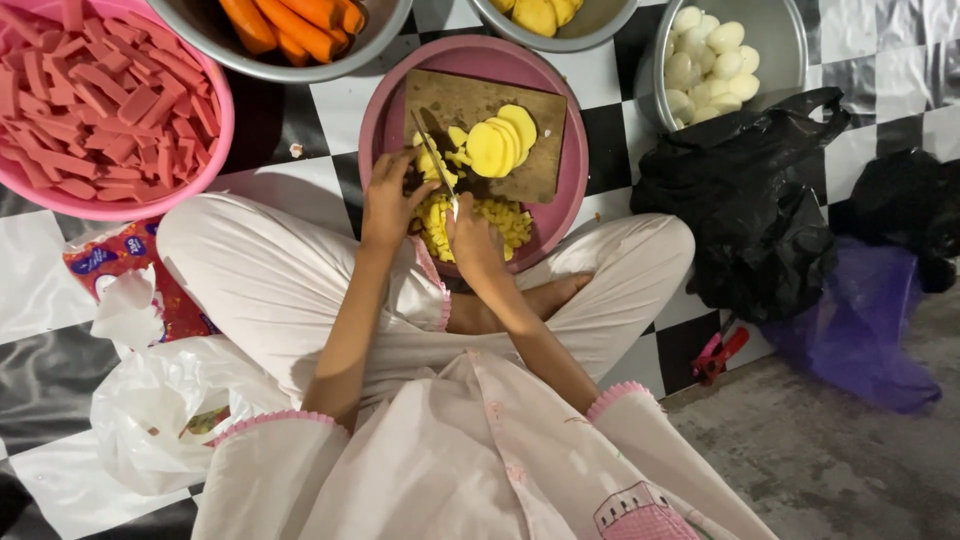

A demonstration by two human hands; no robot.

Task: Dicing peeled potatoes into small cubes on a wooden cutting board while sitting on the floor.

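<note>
Seated cross-legged on the black-and-white checkered floor (300,170), dicing yellow potato over a brown wooden cutting board (540,170) set inside a round pink plastic basin (575,150). Right hand (472,240) clamped on the handle of a slim steel knife (434,160), blade angled up and away across the board. Left hand (388,200) closed down over a stack of yellow potato strips (432,160) at the board's near-left corner, fingertips right beside the blade. Fanned round potato slices (500,145) waiting on the board just to the right; small yellow potato cubes (495,215) heaped in the basin at the board's near edge.

For a clean cut, probably best: fingertips curled back, knuckles guiding the blade, strips kept bundled tight, even strokes, cubes swept off the near edge into the heap.

Around: pink tub of red sausage sticks (100,100) far left, metal bowl of orange carrots (290,25) above, metal pot of peeled white eggs (710,60) to the right, crumpled black plastic bag (750,210) beside it.
</note>
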